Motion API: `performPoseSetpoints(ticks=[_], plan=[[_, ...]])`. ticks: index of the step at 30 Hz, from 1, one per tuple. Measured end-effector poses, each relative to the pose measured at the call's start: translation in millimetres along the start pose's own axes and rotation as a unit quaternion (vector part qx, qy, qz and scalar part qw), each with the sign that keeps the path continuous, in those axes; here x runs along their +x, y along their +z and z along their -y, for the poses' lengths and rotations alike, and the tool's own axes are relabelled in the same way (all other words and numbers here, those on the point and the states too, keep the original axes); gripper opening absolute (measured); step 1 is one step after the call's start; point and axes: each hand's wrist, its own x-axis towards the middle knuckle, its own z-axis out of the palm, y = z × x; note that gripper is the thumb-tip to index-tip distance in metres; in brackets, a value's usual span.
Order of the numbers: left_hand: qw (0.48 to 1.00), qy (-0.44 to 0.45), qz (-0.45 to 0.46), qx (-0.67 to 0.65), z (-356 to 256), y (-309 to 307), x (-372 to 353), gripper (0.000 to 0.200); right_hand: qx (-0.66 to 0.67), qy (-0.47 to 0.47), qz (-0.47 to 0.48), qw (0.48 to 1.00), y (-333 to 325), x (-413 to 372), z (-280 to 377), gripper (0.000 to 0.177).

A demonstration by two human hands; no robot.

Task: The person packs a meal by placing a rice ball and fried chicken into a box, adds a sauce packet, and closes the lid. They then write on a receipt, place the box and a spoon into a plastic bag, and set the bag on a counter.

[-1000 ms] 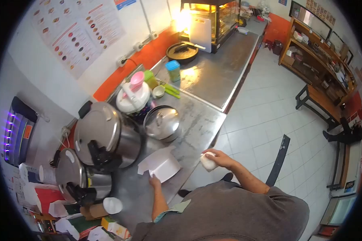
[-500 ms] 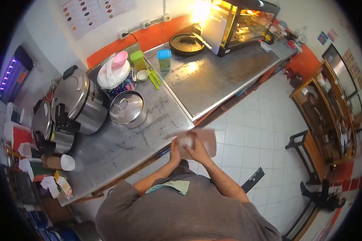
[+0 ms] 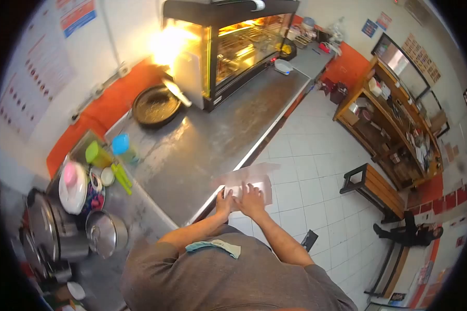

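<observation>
Both hands are close together in front of my body, near the edge of the metal counter. My left hand [image 3: 224, 202] grips the near left side of a thin, pinkish, see-through sheet [image 3: 265, 189]. On the same sheet lies my right hand [image 3: 251, 200], its fingers spread over a pale, whitish patch. What that patch is I cannot make out. The sheet reaches past both hands, its far part over the counter edge and the tiled floor.
The metal counter [image 3: 213, 140] holds a round dark pan [image 3: 157, 107], a lit glass display case [image 3: 244, 49], blue-lidded and green containers, and pots at the left. A wooden bench [image 3: 381, 192] and shelf stand right. A person [image 3: 412, 234] in dark clothes is at the far right.
The view has turned right, so the counter and its objects appear further left. My right hand's fingers have spread out over the sheet, and more of the sheet shows flat.
</observation>
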Motion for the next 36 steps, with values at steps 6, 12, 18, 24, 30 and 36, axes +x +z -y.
performPoseSetpoints(ticks=[6,12,18,24,30,36], plan=[[0.99,-0.105,-0.014,-0.096,-46.0,99.2,130.4,0.06,0.24,0.003,-0.308,0.921,-77.3,19.0,-107.8,0.034],[0.967,0.025,-0.251,0.012,-26.4,169.8,313.7,0.071,0.378,0.232,-0.186,0.877,-29.6,8.4,-257.6,0.03],[0.953,-0.061,-0.18,-0.237,-72.7,223.9,430.3,0.06,0.33,0.207,0.042,0.92,-99.8,90.6,-366.1,0.04],[0.92,0.073,-0.255,-0.287,-101.3,279.4,468.8,0.05,0.173,-0.058,0.048,0.982,-141.4,262.5,-485.3,0.04],[0.905,0.141,-0.295,-0.273,-101.7,280.9,522.3,0.045,0.256,-0.045,0.089,0.961,-244.7,424.8,-490.9,0.042],[0.889,0.107,-0.439,-0.068,-102.5,283.1,558.8,0.043,0.24,-0.075,0.189,0.949,-238.4,523.5,-550.6,0.04]])
